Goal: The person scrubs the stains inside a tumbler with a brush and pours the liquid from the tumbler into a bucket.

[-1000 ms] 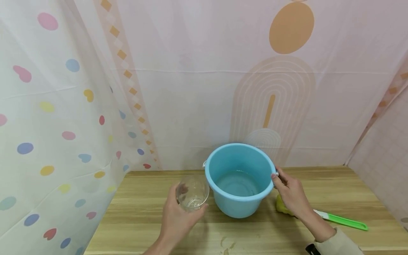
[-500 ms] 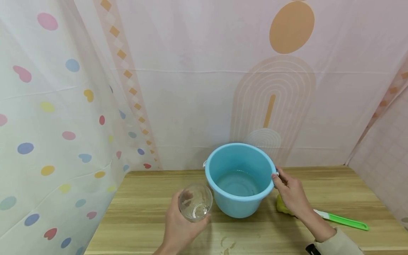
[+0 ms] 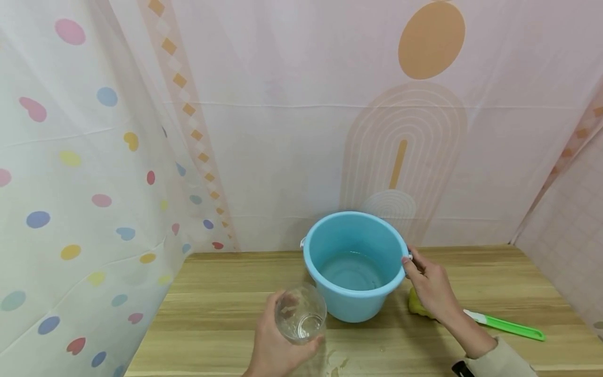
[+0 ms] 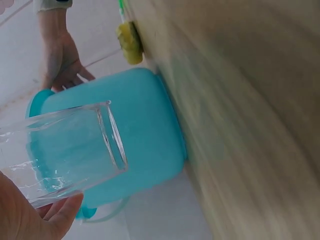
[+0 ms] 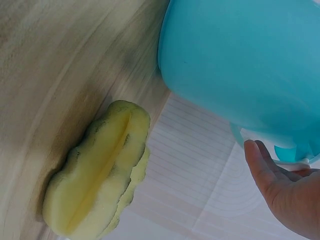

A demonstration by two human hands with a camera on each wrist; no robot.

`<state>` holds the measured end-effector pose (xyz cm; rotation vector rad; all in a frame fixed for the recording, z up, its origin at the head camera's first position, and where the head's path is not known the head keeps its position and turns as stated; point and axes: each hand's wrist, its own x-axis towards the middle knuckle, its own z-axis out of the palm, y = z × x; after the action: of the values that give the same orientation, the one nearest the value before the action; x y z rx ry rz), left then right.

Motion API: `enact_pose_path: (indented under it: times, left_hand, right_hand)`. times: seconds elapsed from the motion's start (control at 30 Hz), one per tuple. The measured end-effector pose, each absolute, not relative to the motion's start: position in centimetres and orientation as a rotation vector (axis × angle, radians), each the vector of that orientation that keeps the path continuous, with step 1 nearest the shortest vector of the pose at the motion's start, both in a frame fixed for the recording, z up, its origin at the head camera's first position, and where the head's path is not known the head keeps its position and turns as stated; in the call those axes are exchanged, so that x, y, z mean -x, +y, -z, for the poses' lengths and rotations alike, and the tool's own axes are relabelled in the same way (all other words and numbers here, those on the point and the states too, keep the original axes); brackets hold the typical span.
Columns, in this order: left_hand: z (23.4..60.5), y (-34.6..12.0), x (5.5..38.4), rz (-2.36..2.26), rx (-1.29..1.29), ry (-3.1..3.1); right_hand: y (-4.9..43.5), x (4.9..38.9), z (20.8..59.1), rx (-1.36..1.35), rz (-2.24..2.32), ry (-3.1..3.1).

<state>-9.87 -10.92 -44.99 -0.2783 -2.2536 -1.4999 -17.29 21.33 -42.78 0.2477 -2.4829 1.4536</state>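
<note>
My left hand (image 3: pixel 278 343) grips a clear drinking glass (image 3: pixel 301 314), fingers behind it and thumb across the near side. The glass stands in front of a light blue bucket (image 3: pixel 350 309), to its left, and in the left wrist view its thick base (image 4: pixel 112 137) is raised above the tabletop. Clear water (image 3: pixel 353 272) covers the bucket's bottom. On the bucket's right side my right hand (image 3: pixel 431 285) holds the rim by the handle joint, with the thumb on the rim and fingers beneath. The right wrist view shows those fingers (image 5: pixel 262 167) beside the pale handle (image 5: pixel 237 135).
A yellow sponge (image 3: pixel 418 305) on a green and white handle (image 3: pixel 513 328) lies on the wooden table (image 3: pixel 212 309), right of the bucket and partly behind my right forearm. Wet marks (image 3: pixel 336 361) show near the front edge. Patterned curtains (image 3: pixel 278 131) hang behind and at the sides.
My left hand has carried the glass toward me and slightly right, from beside the bucket to its front left. The right hand and the bucket have stayed put.
</note>
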Motion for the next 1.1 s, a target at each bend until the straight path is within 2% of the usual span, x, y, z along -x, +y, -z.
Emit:
enact_pose_path:
  times: [0.4,1.1]
  left_hand:
    - [45.3,-9.8,8.8,1.618,0.229,-2.495]
    - [46.4,-8.6,8.1,1.801,0.492,-2.561]
  right_hand:
    - [21.3,17.2,42.8,-0.246,-1.43,-2.485]
    - [21.3,17.3,42.8,-0.226,-1.432,-2.493]
